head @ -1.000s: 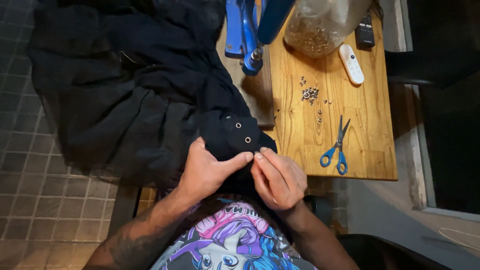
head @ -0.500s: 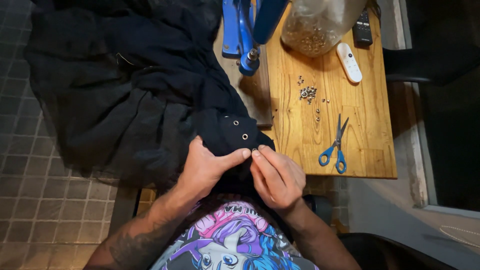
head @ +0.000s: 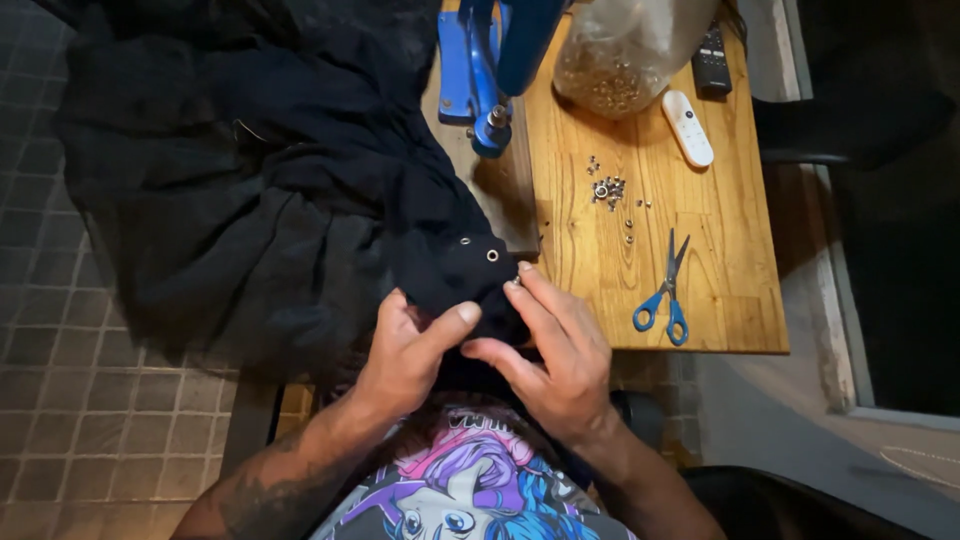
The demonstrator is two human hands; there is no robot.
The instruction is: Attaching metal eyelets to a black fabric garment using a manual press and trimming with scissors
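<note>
A large black fabric (head: 250, 180) spreads over the left of the wooden table (head: 720, 260) and hangs toward the floor. Its near corner (head: 455, 275) carries two small metal eyelets (head: 492, 255). My left hand (head: 405, 350) pinches this corner from the left, thumb on top. My right hand (head: 550, 350) grips the same corner from the right, fingertips at its edge beside a small metal eyelet piece (head: 516, 281).
A blue hand press (head: 485, 70) stands at the table's back. A clear bag of eyelets (head: 620, 55), a white remote (head: 689, 128), a black remote (head: 712, 60), loose eyelets (head: 607, 188) and blue-handled scissors (head: 665, 295) lie on the wood. Grey tiled floor lies left.
Both hands keep their hold on the fabric corner with only slight finger shifts. The view has drifted a little.
</note>
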